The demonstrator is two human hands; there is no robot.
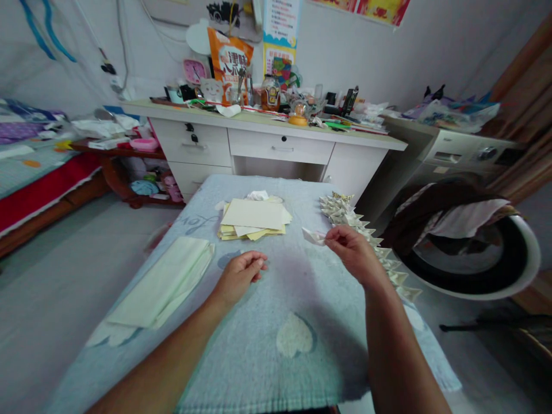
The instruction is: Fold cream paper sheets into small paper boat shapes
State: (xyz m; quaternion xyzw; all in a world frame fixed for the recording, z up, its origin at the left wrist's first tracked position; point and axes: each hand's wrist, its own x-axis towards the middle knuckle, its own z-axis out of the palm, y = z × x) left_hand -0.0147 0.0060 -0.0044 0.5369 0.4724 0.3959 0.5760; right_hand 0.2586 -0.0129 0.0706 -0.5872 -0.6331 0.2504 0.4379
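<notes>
My right hand point(348, 247) pinches a small folded paper piece point(314, 236) by its right end, held a little above the cloth. Left of it, my left hand point(244, 275) rests over the cloth with its fingers curled and the thumb against them; nothing shows in it. Beyond my left hand is a stack of cream and yellow paper sheets point(254, 215), with a crumpled white tissue point(257, 195) behind it. A long row of pointed folded paper pieces point(374, 241) runs along the right edge of the table, beside my right hand.
A pale green folded cloth point(166, 282) lies on the left of the blue tablecloth point(259, 345). Behind stands a white desk point(276, 141) crowded with jars and small items. A washing machine point(452, 155) with its round door open stands at the right; a bed point(47, 172) is at the left.
</notes>
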